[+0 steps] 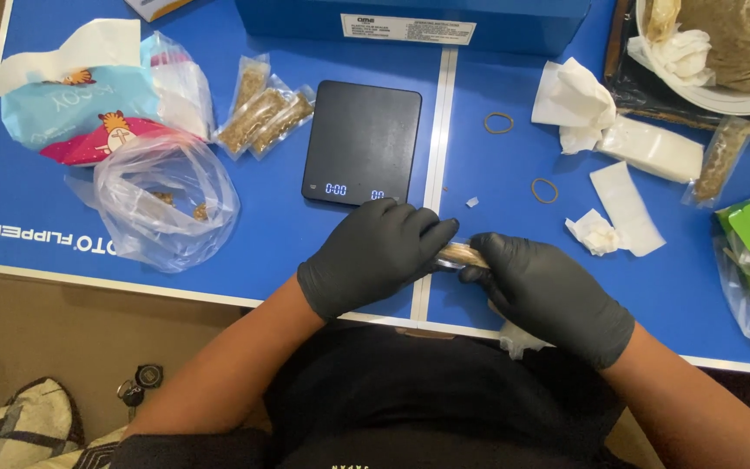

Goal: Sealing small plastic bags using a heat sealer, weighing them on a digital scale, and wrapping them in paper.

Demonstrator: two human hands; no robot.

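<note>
**Both hands on one small packet at the table's near edge**

Left hand (375,256) and right hand (549,291), both in black gloves, meet at lower centre of the frame. Fingers of both curled narrow around a small filled packet (462,255); only a short tan stretch shows between them. Packet sits just above the blue table (219,252), over the centre seam, close to the near edge.

Black scale (362,139) just above the left hand, nearly touching the knuckles. Open blue surface left of the left hand, up to the clear plastic bag (162,204) at left. Three filled packets (266,117) upper left of the scale. Two rubber bands (544,189) and paper scraps (627,208) upper right of the right hand, apart from it.
</note>
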